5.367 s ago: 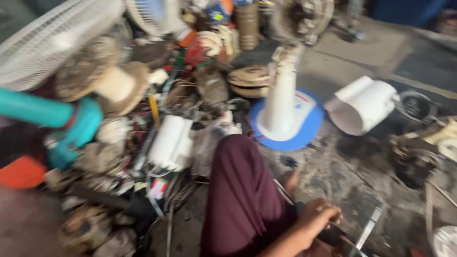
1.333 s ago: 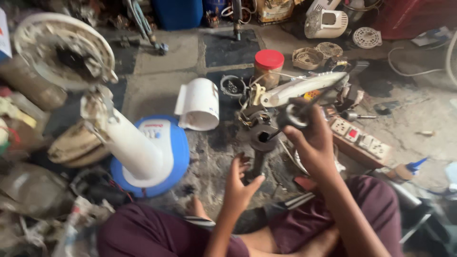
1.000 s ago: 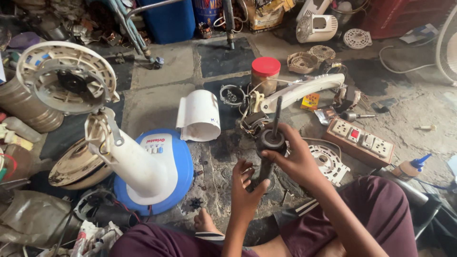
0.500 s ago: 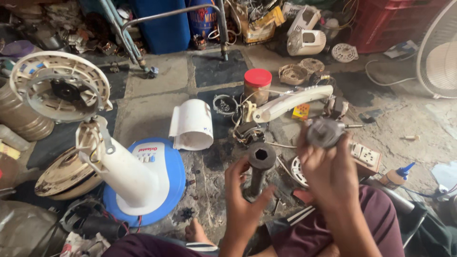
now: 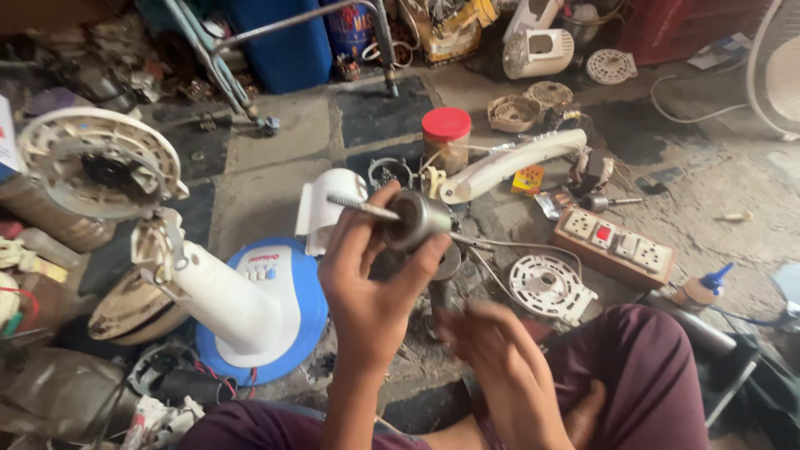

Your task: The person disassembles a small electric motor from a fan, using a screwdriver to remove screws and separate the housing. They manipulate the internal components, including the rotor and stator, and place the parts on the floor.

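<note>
The left hand [image 5: 367,283] grips a grey metal motor rotor with a thin steel shaft [image 5: 412,218], raised above the stone floor [image 5: 275,175]. Just below and right of it, the blurred right hand [image 5: 500,367] closes around a dark cylindrical part [image 5: 444,293]. A white fan stand on a blue round base [image 5: 242,300] sits left of the left hand; a brown socket strip [image 5: 615,247] lies beyond the right hand.

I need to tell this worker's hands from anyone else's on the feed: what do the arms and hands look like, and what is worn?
Both arms are bare to the bottom edge of the frame: no sleeves, gloves, watch or rings can be seen. The left hand shows sharply; the right hand is blurred, so small details there cannot be told. The person wears maroon trousers, seen over the knees at the bottom of the head view.
</note>
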